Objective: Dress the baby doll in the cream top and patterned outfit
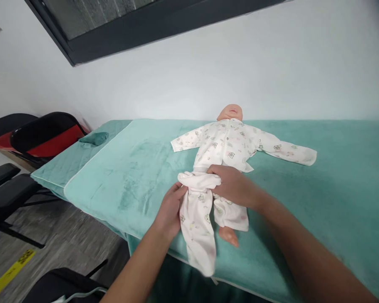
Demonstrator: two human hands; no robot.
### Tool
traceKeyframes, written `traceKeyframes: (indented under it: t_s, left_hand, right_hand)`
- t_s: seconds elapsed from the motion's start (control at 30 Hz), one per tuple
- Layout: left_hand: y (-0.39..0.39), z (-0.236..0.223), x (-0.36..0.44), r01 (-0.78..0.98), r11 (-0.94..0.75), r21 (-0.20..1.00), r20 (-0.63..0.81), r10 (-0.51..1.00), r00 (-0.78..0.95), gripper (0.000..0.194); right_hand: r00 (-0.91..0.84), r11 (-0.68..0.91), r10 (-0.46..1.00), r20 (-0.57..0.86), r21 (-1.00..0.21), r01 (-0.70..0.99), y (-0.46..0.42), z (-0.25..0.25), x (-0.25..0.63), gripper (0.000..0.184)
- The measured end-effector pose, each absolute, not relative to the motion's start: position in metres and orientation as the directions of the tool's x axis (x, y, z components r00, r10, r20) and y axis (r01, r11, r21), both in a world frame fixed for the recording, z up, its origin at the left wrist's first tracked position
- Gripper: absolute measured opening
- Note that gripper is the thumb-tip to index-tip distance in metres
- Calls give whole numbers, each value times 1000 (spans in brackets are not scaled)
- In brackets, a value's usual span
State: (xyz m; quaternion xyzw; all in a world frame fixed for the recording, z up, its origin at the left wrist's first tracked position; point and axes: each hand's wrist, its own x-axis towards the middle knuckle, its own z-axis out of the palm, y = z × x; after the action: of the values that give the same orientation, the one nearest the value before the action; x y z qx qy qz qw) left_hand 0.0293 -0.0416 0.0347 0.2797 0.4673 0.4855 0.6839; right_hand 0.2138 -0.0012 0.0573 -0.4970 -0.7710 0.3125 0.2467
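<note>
A baby doll [230, 112] lies on its back on a teal blanket [132, 168], wearing a white printed shirt [227, 145] with both sleeves spread out. White printed trousers [198, 219] sit bunched at its waist, and one bare foot [229, 235] pokes out of the right leg. My left hand [170, 208] pinches the waistband at the doll's left hip. At the other hip, the fingers of my right hand [235, 185] are curled over the waistband.
The blanket covers a padded table [60, 168] set against a white wall, with a dark-framed window above. Black and red chairs [47, 134] stand to the left. A black stool [6, 193] and a yellow floor marking [9, 275] lie lower left.
</note>
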Motion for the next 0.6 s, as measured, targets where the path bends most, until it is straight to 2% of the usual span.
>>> traceKeyframes:
  t_s: [0.1, 0.17, 0.27, 0.33, 0.4, 0.47, 0.53, 0.6]
  left_hand:
    - [-27, 36, 17, -311, 309, 899, -311, 949, 45, 34]
    - [-17, 37, 13, -243, 210, 947, -220, 975, -15, 33]
    - [-1, 39, 13, -1, 72, 997, -70, 977, -199, 31]
    - [11, 44, 20, 180, 19, 983, 20, 977, -214, 28]
    - [22, 52, 29, 298, -55, 953, 80, 994, -71, 24]
    - [33, 59, 38, 385, -189, 903, 145, 979, 141, 22]
    - [41, 65, 44, 475, -315, 822, 174, 932, 318, 33]
    - [45, 66, 48, 561, -390, 730, 168, 899, 406, 44]
  right_hand:
    - [-243, 315, 949, 202, -649, 692, -3, 51, 207, 14]
    - [-181, 315, 942, 283, -560, 766, -5, 49, 204, 19]
    - [-90, 252, 925, 370, -418, 873, -8, 47, 200, 22]
    - [-49, 208, 920, 388, -379, 902, -9, 47, 199, 24]
    - [-57, 219, 925, 376, -403, 889, -8, 50, 202, 26]
    - [-155, 316, 927, 343, -484, 816, -6, 57, 210, 27]
    - [-342, 460, 888, 308, -586, 667, -4, 66, 223, 26]
    - [-401, 521, 851, 340, -644, 560, -1, 73, 236, 24]
